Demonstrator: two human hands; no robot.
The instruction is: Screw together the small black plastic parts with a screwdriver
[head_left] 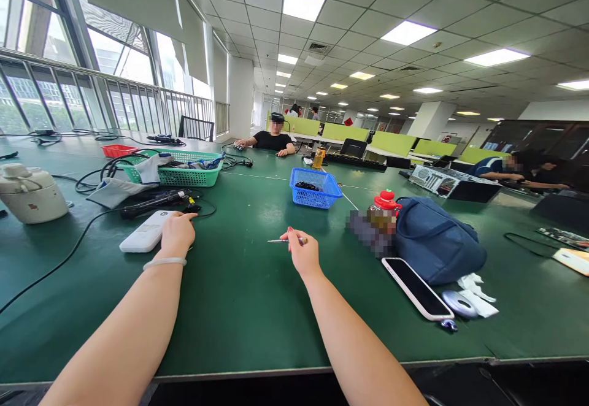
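Note:
My right hand (304,252) is closed around a small screwdriver (278,241), held above the green table with its thin metal shaft pointing left. The end of its handle shows behind my fingers. My left hand (177,234), with a pale bracelet at the wrist, rests at the right edge of a white power bank (146,232). Its index finger is stretched out, and I see nothing held in it. Just beyond that hand lie a black cable and a small yellow-marked plug (191,200).
A blue basket (317,199) with dark small parts stands ahead, and a green basket (184,177) at the left. Right are a navy bag (435,240), a phone (416,286) and a tape roll (459,303). A white jug (34,194) stands far left. A person sits opposite.

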